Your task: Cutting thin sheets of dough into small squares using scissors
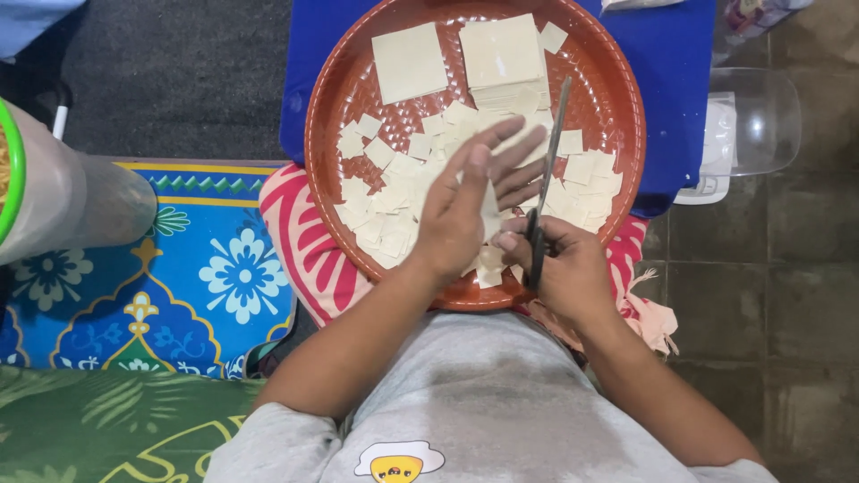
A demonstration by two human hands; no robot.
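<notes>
My right hand (564, 268) grips dark-handled scissors (544, 188), their blades pressed together over the round reddish-brown plastic tray (617, 80). My left hand (465, 201) pinches a pale dough strip (489, 210), fingers fanned, above small cut squares (394, 192).

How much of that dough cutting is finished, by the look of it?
Well under way: a heap of small cut squares covers much of the round red tray. In hand: the left hand holds a pale strip while the right hand works the scissors. Left: one large uncut sheet and a stack of sheets at the tray's far side.
</notes>
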